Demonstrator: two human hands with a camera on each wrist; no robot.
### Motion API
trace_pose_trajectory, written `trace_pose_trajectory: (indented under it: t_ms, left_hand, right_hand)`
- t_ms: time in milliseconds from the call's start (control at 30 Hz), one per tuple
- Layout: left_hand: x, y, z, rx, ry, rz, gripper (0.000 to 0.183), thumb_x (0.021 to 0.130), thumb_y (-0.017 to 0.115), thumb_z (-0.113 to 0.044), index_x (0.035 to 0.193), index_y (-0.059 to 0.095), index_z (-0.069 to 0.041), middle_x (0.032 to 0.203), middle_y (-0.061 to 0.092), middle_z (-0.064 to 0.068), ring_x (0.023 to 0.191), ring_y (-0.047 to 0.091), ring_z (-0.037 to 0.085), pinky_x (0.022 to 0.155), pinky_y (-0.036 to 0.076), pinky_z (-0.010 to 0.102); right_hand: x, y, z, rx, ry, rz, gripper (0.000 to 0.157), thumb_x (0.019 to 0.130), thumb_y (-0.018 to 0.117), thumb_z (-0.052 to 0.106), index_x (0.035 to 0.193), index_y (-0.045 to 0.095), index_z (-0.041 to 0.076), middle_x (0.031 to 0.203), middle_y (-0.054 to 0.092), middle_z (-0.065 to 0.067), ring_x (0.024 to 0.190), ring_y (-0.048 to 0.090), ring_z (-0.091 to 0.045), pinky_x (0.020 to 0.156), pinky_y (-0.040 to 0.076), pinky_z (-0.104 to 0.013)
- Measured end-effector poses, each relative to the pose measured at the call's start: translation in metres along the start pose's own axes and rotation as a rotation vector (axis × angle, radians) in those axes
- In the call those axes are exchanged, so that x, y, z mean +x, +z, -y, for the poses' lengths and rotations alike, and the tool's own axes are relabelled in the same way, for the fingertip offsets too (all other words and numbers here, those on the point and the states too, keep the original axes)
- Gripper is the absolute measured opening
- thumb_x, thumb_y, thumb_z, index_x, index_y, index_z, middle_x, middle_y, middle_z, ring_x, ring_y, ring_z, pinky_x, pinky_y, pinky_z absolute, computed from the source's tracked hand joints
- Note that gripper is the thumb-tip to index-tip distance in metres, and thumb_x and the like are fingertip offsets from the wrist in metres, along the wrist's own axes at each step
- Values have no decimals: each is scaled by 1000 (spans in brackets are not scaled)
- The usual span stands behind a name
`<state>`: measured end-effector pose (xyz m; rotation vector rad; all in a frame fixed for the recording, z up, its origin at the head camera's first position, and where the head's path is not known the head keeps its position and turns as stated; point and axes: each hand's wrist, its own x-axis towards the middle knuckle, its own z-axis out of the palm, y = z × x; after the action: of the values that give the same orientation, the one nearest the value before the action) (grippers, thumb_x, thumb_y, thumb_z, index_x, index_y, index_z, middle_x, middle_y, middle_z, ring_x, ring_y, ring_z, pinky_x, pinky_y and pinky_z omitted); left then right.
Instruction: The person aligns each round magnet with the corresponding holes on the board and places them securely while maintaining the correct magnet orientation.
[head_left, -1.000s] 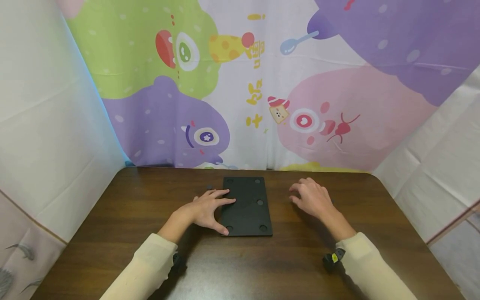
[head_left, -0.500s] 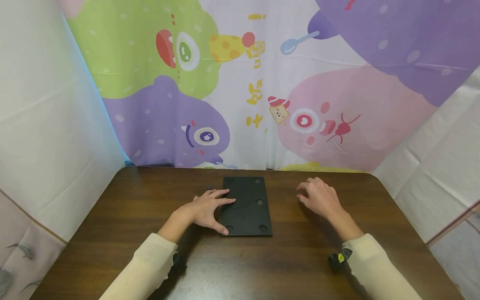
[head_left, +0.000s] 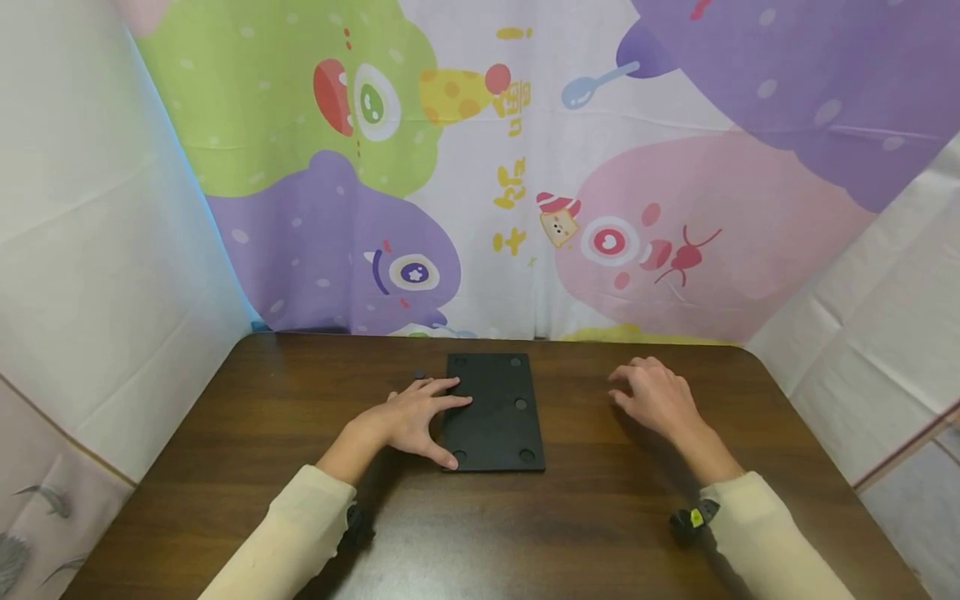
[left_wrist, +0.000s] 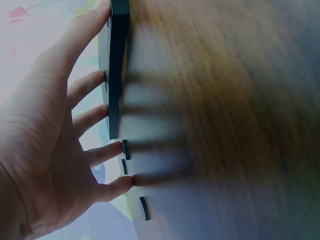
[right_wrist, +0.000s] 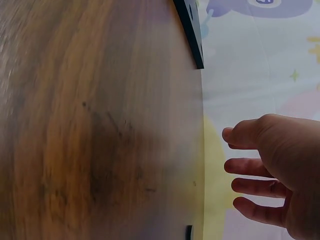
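Fingers [head_left: 452,402] of my L hand [head_left: 408,422], splayed, touching black panel [head_left: 495,425] at 9 o'clock; R hand [head_left: 662,398] relaxed, empty. Prob. stiff, light; hold edges, 3 & 9.

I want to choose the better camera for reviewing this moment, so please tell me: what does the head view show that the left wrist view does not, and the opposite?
Only the head view: the right grip, apart from the black panel, and five round marks seen from above on its face.

Only the left wrist view: three small dark pieces on the table; the head view clearly shows just one.

Both: the left grip at the black panel's side, the table, and the printed cloth.
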<state>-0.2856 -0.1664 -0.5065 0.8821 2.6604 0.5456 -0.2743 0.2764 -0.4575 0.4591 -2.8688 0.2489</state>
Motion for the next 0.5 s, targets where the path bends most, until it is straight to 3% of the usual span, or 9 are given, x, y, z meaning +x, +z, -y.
trace_pose_trajectory:
  t_ms: [100, 167, 233, 333, 500]
  left_hand:
    - [-5, -8, -13, -3, -12, 17, 114, 78, 85, -87, 173, 46, -39, 191, 23, 7, 171, 22, 61, 117, 23, 99]
    - [-6, -9, -14, -6, -14, 16, 113, 78, 84, -87, 173, 46, -39, 191, 23, 7, 172, 21, 61, 119, 23, 99]
    - [-4, -7, -11, 0, -31, 31, 115, 77, 88, -85, 174, 44, -40, 191, 21, 4, 174, 18, 58, 121, 21, 98]
    - [4, 3, 6, 11, -23, 14, 117, 72, 85, -92, 173, 42, -48, 192, 19, -2, 175, 17, 56, 121, 20, 98]
    - [6, 5, 9, -1, -22, 16, 117, 73, 85, -91, 173, 42, -48, 192, 19, -1, 174, 17, 57, 120, 20, 99]
  right_hand:
    - [-2, -1, -4, -2, 4, 0, 22, 96, 88, 21, 117, 87, 13, 115, 82, -11, 114, 73, -42, 76, 65, -62]
    - [-3, -2, -6, -3, 8, 3, 22, 96, 88, 21, 117, 87, 13, 116, 82, -11, 113, 73, -42, 75, 65, -62]
    - [-4, -3, -8, -3, 12, 4, 23, 96, 88, 21, 117, 87, 13, 115, 82, -12, 112, 73, -41, 75, 65, -61]
    - [-5, -3, -10, -2, 18, 9, 22, 96, 88, 20, 117, 87, 12, 114, 81, -12, 111, 73, -40, 73, 64, -60]
    - [-5, -5, -12, 3, 26, 10, 22, 97, 87, 20, 117, 87, 11, 114, 81, -13, 109, 73, -41, 71, 64, -59]
